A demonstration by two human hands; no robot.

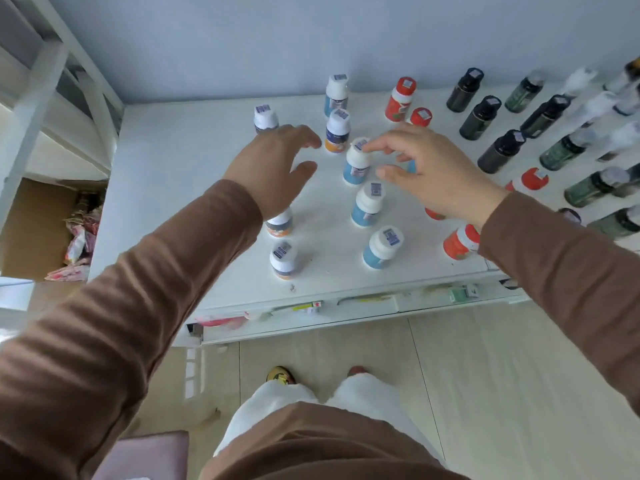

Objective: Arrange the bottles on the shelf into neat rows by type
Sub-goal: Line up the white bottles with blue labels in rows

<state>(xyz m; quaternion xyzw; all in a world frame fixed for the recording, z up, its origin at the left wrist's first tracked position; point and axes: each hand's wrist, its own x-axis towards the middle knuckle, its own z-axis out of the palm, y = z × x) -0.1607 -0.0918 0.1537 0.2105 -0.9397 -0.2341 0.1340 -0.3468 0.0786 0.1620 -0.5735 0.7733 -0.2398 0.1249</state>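
Small white-capped bottles stand on the white shelf (180,188). Several blue-label bottles (367,206) run down the middle, orange-label ones (336,131) stand left of them, and red bottles (400,98) stand to the right. Dark bottles (479,117) fill the right side in rows. My right hand (429,171) hovers open over the shelf, its fingertips at the cap of a blue-label bottle (356,164). My left hand (273,164) is open just left of that bottle, above an orange-label bottle (280,223) partly hidden under my wrist.
A cardboard box (41,230) with packets sits on the floor at the left, beside a white rack (52,81). The wall rises behind the shelf. Price tags line the shelf's front edge (346,303).
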